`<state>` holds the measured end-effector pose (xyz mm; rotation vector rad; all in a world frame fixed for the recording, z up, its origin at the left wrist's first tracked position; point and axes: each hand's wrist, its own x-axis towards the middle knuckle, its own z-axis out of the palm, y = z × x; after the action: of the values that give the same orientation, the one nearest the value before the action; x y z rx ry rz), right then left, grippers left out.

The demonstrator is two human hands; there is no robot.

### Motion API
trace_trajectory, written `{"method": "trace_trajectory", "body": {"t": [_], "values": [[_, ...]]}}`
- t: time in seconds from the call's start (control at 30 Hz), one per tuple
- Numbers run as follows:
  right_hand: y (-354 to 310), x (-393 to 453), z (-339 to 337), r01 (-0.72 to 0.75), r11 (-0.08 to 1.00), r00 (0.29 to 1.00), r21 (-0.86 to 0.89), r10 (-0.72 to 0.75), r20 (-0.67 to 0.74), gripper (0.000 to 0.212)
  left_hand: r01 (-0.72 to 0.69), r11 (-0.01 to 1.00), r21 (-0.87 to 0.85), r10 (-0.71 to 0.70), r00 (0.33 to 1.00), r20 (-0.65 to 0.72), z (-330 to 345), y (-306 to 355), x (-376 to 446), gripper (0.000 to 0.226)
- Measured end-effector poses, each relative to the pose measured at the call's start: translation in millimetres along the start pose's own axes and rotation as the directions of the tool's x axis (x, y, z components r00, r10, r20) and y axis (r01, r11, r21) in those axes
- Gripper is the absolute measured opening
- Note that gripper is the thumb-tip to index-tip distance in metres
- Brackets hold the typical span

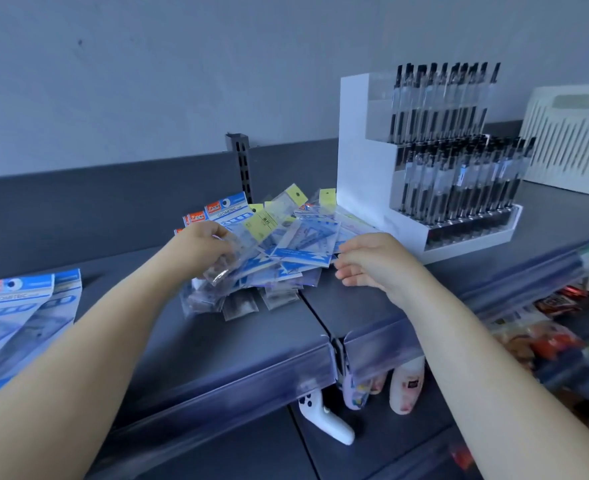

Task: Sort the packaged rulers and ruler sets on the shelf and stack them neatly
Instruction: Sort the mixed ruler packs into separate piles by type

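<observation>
Your left hand (201,245) grips one clear ruler packet (229,263) atop the jumbled blue-and-clear heap (272,258) – right hand (369,261) open beside it – only two blue ruler sets (26,317) sorted aside.

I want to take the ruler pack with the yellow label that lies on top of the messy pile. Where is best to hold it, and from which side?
Probably pinch the yellow-label pack at its far end, by the yellow header card, coming from above and behind. That end sticks up free of the pile, while its near end is under the left hand and other packs. The right hand is open and close enough.
</observation>
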<state>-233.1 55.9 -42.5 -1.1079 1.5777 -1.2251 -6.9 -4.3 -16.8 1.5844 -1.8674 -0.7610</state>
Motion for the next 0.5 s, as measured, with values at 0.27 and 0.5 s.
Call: {"method": "trace_trajectory", "body": {"t": [0.27, 0.5], "values": [[-1.9, 0.3, 9.6, -0.061, 0.978, 0.998, 0.199, 0.058, 0.021, 0.024, -0.010, 0.995, -0.104, 0.015, 0.999, 0.045, -0.1, 1.8, -5.2, 0.007], [-6.2, -11.9, -8.1, -0.078, 0.991, 0.997, 0.109, 0.080, -0.011, 0.019, -0.049, 0.971, -0.234, 0.061, 0.997, 0.046, -9.0, 0.7, -9.9, 0.010]]}}
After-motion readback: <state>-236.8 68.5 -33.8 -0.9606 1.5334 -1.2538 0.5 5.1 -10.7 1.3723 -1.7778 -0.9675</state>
